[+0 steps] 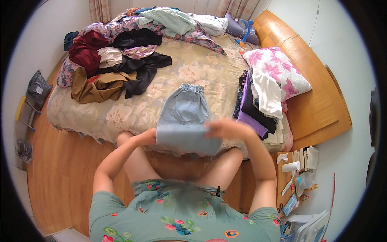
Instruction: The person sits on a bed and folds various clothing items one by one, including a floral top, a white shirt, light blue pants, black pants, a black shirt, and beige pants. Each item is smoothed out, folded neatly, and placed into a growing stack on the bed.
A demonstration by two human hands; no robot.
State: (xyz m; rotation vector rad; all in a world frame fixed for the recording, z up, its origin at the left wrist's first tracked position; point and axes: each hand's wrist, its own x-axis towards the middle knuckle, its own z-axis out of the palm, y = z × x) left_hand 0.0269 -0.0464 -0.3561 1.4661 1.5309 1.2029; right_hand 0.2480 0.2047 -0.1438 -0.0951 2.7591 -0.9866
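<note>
Before me at the bed's front edge is a light blue denim garment with an elastic waistband and a patch pocket. It is folded, with its waistband pointing away from me and its lower part blurred. My left hand grips its left edge, and the fingertips are hidden by the cloth. On the other side, my right hand is blurred at the garment's right edge. Whether its fingers hold the denim cannot be made out.
A heap of loose clothes lies on the bed's left. Right of the denim stands a stack of folded clothes against a flowered pillow. A wooden headboard and a cluttered nightstand border the right. A blue lamp sits far back.
</note>
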